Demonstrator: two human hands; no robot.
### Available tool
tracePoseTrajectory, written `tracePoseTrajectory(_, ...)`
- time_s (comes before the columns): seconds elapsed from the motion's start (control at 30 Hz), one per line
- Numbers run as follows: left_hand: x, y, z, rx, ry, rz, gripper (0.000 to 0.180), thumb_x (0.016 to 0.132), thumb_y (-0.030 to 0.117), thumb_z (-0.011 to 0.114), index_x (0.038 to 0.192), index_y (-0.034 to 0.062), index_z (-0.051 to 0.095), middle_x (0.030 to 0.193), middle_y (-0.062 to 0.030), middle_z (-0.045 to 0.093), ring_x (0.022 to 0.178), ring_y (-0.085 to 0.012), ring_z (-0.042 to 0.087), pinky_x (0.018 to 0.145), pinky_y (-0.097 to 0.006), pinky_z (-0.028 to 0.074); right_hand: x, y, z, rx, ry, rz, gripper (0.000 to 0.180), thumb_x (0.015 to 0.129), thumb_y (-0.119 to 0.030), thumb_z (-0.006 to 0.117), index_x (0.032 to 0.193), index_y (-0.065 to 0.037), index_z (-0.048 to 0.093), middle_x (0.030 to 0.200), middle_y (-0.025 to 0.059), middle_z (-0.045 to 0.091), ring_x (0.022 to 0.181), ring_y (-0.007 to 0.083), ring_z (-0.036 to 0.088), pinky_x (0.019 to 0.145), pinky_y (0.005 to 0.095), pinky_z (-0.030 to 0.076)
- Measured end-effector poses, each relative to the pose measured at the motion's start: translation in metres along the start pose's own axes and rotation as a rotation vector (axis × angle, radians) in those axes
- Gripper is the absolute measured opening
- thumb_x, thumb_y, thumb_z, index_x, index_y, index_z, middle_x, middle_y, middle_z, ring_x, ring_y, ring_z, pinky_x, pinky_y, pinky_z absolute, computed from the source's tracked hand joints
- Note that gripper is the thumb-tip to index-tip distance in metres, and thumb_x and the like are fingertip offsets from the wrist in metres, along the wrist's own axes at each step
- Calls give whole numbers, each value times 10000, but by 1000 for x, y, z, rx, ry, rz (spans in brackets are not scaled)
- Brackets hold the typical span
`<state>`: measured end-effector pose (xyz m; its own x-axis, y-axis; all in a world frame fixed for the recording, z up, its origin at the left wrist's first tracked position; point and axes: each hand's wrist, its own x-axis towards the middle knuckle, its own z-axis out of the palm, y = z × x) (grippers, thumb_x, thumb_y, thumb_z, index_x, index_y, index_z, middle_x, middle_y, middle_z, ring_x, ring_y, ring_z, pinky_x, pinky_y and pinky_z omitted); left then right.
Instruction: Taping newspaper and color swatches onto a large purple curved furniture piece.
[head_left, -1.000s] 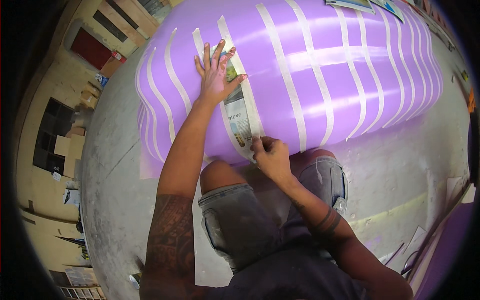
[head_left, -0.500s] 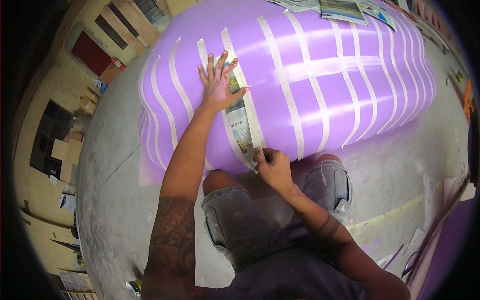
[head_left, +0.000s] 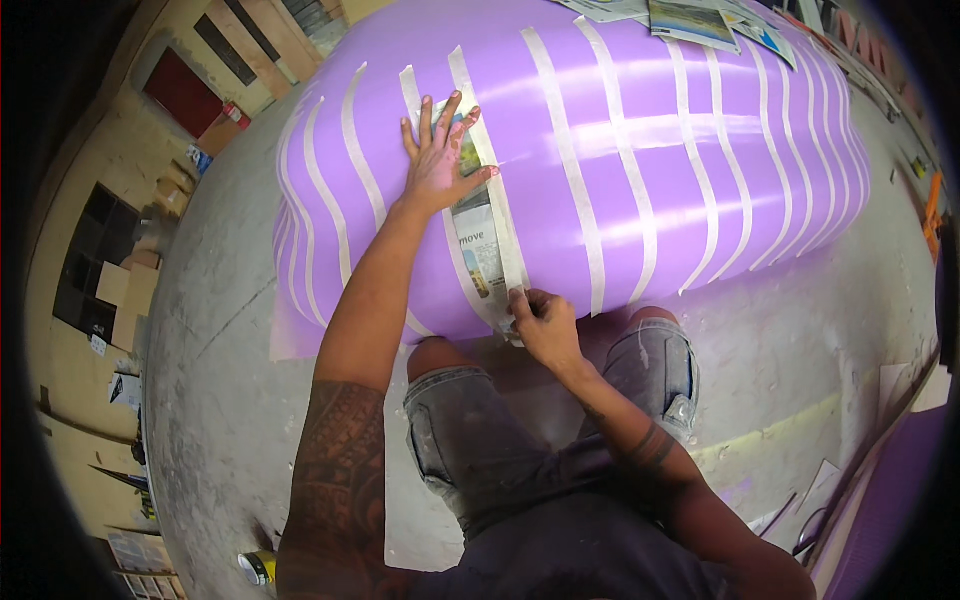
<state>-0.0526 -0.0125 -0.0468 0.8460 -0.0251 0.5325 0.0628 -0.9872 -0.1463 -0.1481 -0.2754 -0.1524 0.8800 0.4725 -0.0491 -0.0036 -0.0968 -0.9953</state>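
Head view: newspaper strip lies lengthwise down purple curved panel, straight ahead of knees. Left hand splayed flat on far end. Right hand pinches masking tape at near end, nearer body.

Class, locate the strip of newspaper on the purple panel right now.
In the head view, the newspaper strip lies left of centre on the purple panel, between two tape stripes, under the left hand and above the right hand.

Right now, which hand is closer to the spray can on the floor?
Left. The left hand lies flat on the newspaper strip, and its arm runs above the spray can. The right hand pinches the strip's lower end, farther to the right.
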Motion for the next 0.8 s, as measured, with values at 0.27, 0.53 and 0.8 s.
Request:
tracePoseTrajectory(0.27,3,8,-10,-28,-58,7,1352,522,879,772,1619,227,324,1727,-87,63,1571,-420,-121,1188,-721,-105,0,-1,-2,48,-32,26,400,1008,-304,625,857,52,726,626,97,657,564,155,617,578,341,486)
tracePoseTrajectory(0.53,0,-1,-20,-48,-154,38,1467,462,845,818,1652,237,215,1740,-89,-32,1566,-429,-158,1187,-717,-110,0,-7,-4,173,-85,123,412,1023,-319,623,843,37,726,630,57,644,569,105,606,568,286,488)
tracePoseTrajectory(0.8,-73,26,-15,-79,-178,112,869,1004,634,467,1661,151,168,1736,-123,59,1594,-370,-34,1235,-642,-53,0,-10,-5,218,-87,152,411,1003,-275,640,897,110,734,677,121,697,593,142,651,572,306,510)
